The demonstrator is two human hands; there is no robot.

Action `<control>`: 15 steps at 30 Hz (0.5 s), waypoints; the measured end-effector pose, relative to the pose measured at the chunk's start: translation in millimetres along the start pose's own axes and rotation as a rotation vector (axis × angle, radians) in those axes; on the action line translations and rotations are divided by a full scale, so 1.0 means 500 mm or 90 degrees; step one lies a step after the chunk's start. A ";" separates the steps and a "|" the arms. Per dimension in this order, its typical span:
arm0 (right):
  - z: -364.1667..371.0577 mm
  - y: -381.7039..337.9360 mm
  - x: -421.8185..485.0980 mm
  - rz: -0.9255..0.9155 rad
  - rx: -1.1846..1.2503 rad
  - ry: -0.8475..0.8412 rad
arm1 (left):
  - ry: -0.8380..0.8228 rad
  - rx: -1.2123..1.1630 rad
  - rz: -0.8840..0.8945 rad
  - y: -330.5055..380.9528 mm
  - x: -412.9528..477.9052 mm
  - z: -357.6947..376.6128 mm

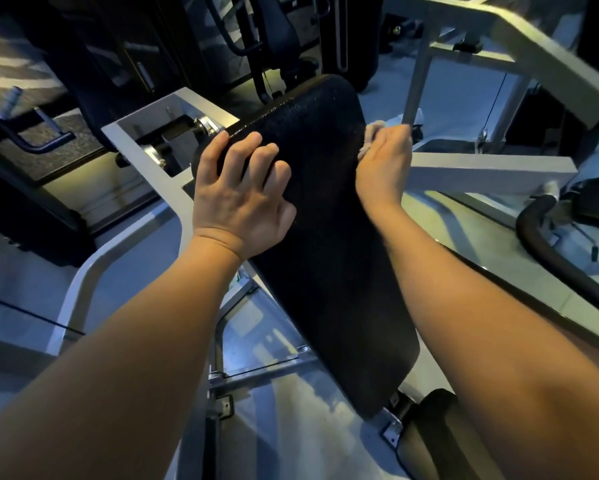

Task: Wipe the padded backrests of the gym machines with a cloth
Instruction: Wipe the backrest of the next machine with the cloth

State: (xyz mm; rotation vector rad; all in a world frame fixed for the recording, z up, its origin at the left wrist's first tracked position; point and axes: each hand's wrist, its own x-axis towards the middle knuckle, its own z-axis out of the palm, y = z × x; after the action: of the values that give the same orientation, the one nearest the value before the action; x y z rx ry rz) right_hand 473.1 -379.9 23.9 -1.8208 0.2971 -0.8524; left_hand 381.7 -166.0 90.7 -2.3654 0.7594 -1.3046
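Black padded backrest [326,244] runs tilted through mid frame, top end far from the camera, bottom end near. Left hand [237,199] lies on the backrest's upper left part, fingers spread and a bit bent, tips pressing the pad face, index finger near the left edge, holding nothing. Right hand [384,159] is at the backrest's upper right edge, back of hand toward the camera, fingers curled away and mostly hidden, gripping a bunched pale cloth [371,130]. The cloth shows just above and left of the right hand, squeezed between that hand and the pad edge, touching the edge. The two hands sit at about the same height on the pad, one on each side, with bare pad face between them. Both forearms reach in from the bottom corners, with the backrest's lower half between them. Grey metal frame [145,161] sits left of the backrest and under it. A grey bar [488,169] runs off to the right just beyond the right hand. Black hose [547,247] curves at far right. A dark pad [433,431] is below the backrest's bottom end. Other dark machines stand behind, blurred.
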 end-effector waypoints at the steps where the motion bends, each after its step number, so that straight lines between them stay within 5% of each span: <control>1: 0.006 0.007 0.005 0.068 0.047 0.005 | -0.002 0.002 0.000 0.000 0.000 0.000; 15: -0.055 0.021 -0.058 -0.009 -0.130 -0.121 | -0.014 -0.010 -0.010 -0.002 -0.001 -0.001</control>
State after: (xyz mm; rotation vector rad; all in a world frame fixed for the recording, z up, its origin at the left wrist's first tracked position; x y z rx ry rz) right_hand 435.8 -387.7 7.6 -2.0809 0.2567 -0.6717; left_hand 381.2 -164.9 90.9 -2.3985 0.7476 -1.2809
